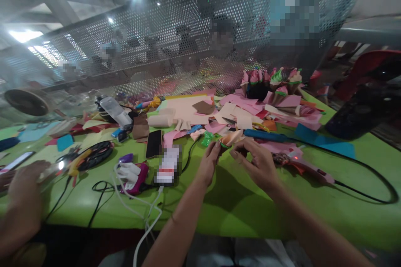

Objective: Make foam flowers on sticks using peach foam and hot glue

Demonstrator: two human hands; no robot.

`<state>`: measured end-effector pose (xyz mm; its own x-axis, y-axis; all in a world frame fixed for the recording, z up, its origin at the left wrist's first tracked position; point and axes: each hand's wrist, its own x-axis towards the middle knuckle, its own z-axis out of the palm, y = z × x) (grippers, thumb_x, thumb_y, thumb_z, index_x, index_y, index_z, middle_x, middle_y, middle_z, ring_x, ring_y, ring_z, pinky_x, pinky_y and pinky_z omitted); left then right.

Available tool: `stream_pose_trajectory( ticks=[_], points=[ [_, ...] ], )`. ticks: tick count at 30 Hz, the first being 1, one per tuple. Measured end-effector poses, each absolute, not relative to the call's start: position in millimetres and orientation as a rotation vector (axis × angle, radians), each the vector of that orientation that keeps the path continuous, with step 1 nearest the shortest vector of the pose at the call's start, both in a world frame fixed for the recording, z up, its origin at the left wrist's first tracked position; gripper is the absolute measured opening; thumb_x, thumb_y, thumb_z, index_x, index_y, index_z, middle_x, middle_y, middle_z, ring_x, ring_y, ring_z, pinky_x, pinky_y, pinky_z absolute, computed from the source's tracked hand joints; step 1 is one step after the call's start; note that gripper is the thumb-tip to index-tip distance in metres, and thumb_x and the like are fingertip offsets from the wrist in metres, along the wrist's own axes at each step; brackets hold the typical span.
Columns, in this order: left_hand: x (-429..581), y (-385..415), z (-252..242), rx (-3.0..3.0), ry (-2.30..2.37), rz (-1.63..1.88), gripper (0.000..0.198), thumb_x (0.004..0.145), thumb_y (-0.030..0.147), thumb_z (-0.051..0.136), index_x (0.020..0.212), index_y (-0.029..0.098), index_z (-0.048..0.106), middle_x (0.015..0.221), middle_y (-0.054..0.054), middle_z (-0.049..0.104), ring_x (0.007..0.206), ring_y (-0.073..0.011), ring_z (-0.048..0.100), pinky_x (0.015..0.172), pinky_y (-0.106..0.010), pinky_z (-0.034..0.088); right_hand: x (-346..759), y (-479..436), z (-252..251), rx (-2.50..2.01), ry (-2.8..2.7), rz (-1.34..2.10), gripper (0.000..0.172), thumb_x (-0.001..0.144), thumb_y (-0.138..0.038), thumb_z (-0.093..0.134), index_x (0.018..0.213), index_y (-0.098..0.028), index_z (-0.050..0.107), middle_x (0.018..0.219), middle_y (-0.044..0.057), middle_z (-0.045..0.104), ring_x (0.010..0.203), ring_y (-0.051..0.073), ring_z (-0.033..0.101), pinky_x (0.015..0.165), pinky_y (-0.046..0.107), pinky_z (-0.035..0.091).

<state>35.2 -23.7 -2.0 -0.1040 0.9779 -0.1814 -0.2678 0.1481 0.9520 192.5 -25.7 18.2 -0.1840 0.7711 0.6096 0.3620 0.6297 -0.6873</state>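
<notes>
Between the finger and thumb of my left hand (210,162) is a small peach-coloured sheet piece with a green edge (232,138), curled like a cone or petal. My right hand (259,161) is just right of it, fingers bent and the fingertips close together in a pinch; anything between them is too small to make out. Beyond my hands lies a crumpled green piece (208,138). A pale glue gun (313,168) with a small red light rests to the right of my right hand. Behind that hand is a blue rod-like tool (266,135) with a black cord.
Two phones (153,143) (169,164) and a purple power strip (136,178) with white cables lie left on the green table (225,212). Pink and peach sheets (188,110) pile behind. Finished-looking cone shapes (277,77) stand back right. Another person's arm (25,200) is far left.
</notes>
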Motion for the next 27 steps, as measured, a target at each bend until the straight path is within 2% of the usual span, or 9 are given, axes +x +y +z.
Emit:
stream_pose_trajectory(
  ticks=[6,11,15,20,23,27],
  points=[
    [39,-26,7,0.891,1.186,1.239,0.054,0.069,0.066,0.074,0.096,0.021,0.062,0.087,-0.001,0.061,0.077,-0.0125,0.051,0.066,-0.023,0.038,193,-26,20,-0.918,-1.805,0.467,0.018,0.094,-0.033,0.058,0.080,-0.022,0.058,0.072,0.001,0.059,0.067,0.016,0.054,0.062,0.028,0.040],
    [37,-23,-3,0.981,1.096,1.239,0.050,0.077,0.067,0.065,0.095,0.021,0.060,0.074,0.004,0.051,0.063,-0.0097,0.037,0.059,-0.024,0.029,193,-27,21,-0.914,-1.807,0.457,0.019,0.094,-0.035,0.059,0.081,-0.022,0.058,0.073,0.001,0.060,0.067,0.016,0.055,0.062,0.028,0.040],
    [36,-20,-9,0.997,1.083,1.245,0.056,0.081,0.073,0.053,0.087,0.018,0.061,0.070,0.002,0.049,0.061,-0.0107,0.034,0.058,-0.026,0.028,193,-26,20,-0.918,-1.819,0.453,0.018,0.095,-0.034,0.057,0.082,-0.022,0.059,0.075,0.001,0.062,0.070,0.017,0.057,0.064,0.029,0.040],
    [37,-21,-5,0.936,1.103,1.243,0.056,0.077,0.069,0.064,0.098,0.017,0.066,0.076,-0.001,0.057,0.064,-0.0106,0.041,0.059,-0.025,0.030,193,-24,18,-0.937,-1.813,0.443,0.019,0.094,-0.035,0.057,0.080,-0.021,0.058,0.074,0.002,0.061,0.069,0.017,0.056,0.063,0.029,0.040],
    [38,-23,-1,0.863,1.138,1.234,0.053,0.074,0.063,0.071,0.104,0.019,0.067,0.090,-0.004,0.066,0.074,-0.0128,0.051,0.063,-0.024,0.035,193,-25,19,-0.932,-1.810,0.450,0.021,0.094,-0.036,0.057,0.080,-0.021,0.058,0.073,0.001,0.061,0.068,0.017,0.056,0.063,0.029,0.041],
    [39,-26,6,0.816,1.125,1.241,0.044,0.074,0.055,0.076,0.101,0.020,0.069,0.101,-0.006,0.069,0.092,-0.0167,0.058,0.076,-0.025,0.041,193,-27,22,-0.931,-1.821,0.465,0.021,0.095,-0.037,0.056,0.079,-0.022,0.059,0.071,0.001,0.060,0.065,0.017,0.055,0.060,0.030,0.041]
  ],
)
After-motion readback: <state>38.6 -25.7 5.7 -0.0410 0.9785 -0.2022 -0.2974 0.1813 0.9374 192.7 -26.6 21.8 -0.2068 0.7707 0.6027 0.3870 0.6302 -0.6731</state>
